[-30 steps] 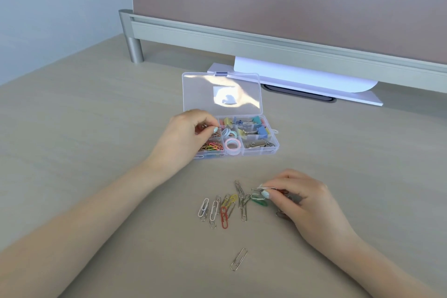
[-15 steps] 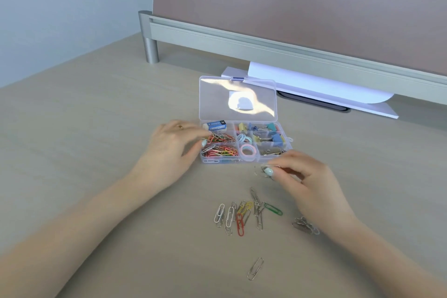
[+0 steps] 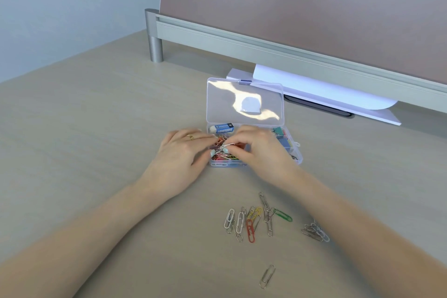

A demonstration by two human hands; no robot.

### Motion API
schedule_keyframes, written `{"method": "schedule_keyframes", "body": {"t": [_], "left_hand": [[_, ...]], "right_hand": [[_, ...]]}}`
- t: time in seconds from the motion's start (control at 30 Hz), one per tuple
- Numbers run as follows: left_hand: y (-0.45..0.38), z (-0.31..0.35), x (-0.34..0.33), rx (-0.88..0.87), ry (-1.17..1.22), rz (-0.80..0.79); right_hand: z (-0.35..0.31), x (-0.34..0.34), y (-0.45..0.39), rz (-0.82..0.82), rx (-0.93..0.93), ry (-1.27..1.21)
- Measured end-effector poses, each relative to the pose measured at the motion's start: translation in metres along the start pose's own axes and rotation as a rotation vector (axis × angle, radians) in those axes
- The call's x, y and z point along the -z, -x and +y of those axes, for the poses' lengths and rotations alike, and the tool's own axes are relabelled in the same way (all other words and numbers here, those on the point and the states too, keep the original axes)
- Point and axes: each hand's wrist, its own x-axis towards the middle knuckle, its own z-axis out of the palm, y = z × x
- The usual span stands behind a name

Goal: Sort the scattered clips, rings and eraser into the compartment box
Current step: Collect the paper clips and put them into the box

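The clear compartment box (image 3: 298,152) lies on the desk with its lid (image 3: 244,101) standing open. A white and blue eraser (image 3: 222,128) sits in its back left compartment. My right hand (image 3: 261,150) pinches a silver paper clip (image 3: 227,145) over the left compartments, which hold coloured clips. My left hand (image 3: 180,152) rests against the box's left side, fingertips at the same compartment. Coloured binder clips (image 3: 281,134) show at the right; my right hand hides the middle of the box. Several loose paper clips (image 3: 251,221) lie on the desk nearer me.
A small heap of silver clips (image 3: 315,231) lies to the right of the scattered ones, and a single silver clip (image 3: 267,276) lies nearest me. Behind the box, white paper sheets (image 3: 314,94) poke from under a partition rail (image 3: 266,43).
My right hand has carried a silver clip from the desk up over the box's left compartments. My left hand has stayed at the box's left side.
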Motion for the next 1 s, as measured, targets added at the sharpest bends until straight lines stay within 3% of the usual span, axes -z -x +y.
{"method": "schedule_keyframes", "body": {"t": [0.27,0.5,0.77,1.0], "left_hand": [[0.0,0.002,0.003,0.117,-0.08,0.014],[0.003,0.002,0.001,0.068,-0.186,-0.056],[0.003,0.008,0.003,0.068,-0.177,-0.103],[0.005,0.007,0.004,0.035,-0.167,-0.106]], "right_hand": [[0.006,-0.001,-0.001,0.038,0.061,0.045],[0.007,0.016,-0.009,0.061,-0.065,-0.077],[0.011,0.003,-0.014,-0.087,0.05,0.217],[0.012,0.016,0.002,0.01,-0.016,0.136]]}}
